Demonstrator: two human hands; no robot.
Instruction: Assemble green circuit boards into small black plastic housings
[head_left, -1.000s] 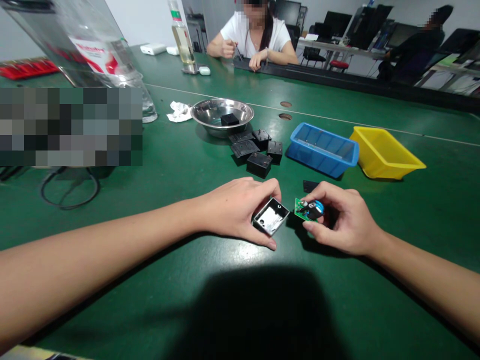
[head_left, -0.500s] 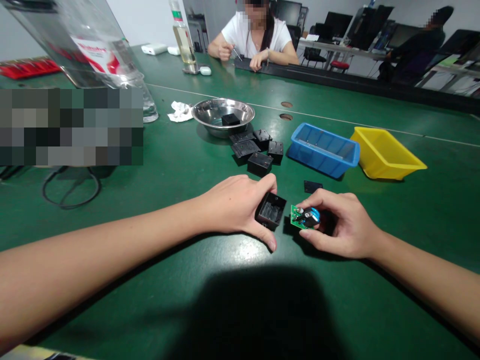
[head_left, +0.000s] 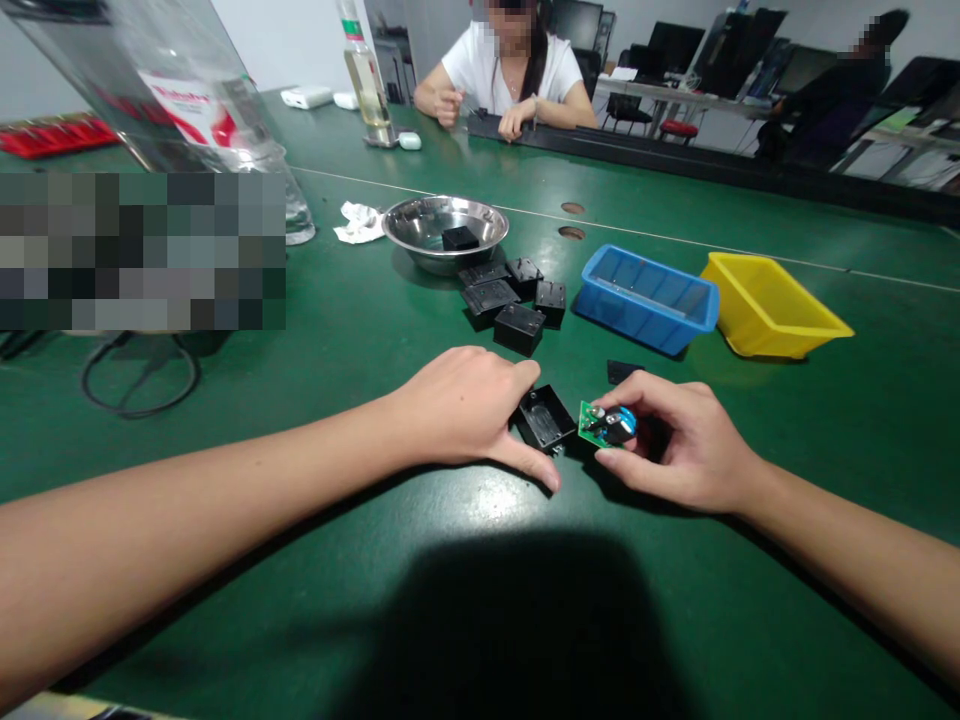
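Observation:
A small open-topped black plastic box (head_left: 547, 418) is in my left hand (head_left: 471, 408), its hollow facing up and towards me. The index finger curls at the box's far side, while the thumb stretches along the near side; the other fingers are hidden. My right hand (head_left: 686, 447) pinches a green circuit board (head_left: 591, 424) with blue and black parts on it between thumb and fingers. The board's edge is close beside the box's right corner; whether they touch I cannot tell. Just beyond my right hand lies a flat black plate (head_left: 624, 372).
Several black boxes (head_left: 519, 329) lie beyond my hands, by a steel bowl (head_left: 409, 245) with a black box inside. A blue bin (head_left: 645, 310) and a yellow bin (head_left: 780, 325) stand to the right. Across the green table sits another person (head_left: 551, 70). Bottles (head_left: 367, 85) stand at left.
The black box has turned and tipped in my left hand, its hollow now showing more. My right hand has shifted slightly left, bringing the circuit board nearer the box.

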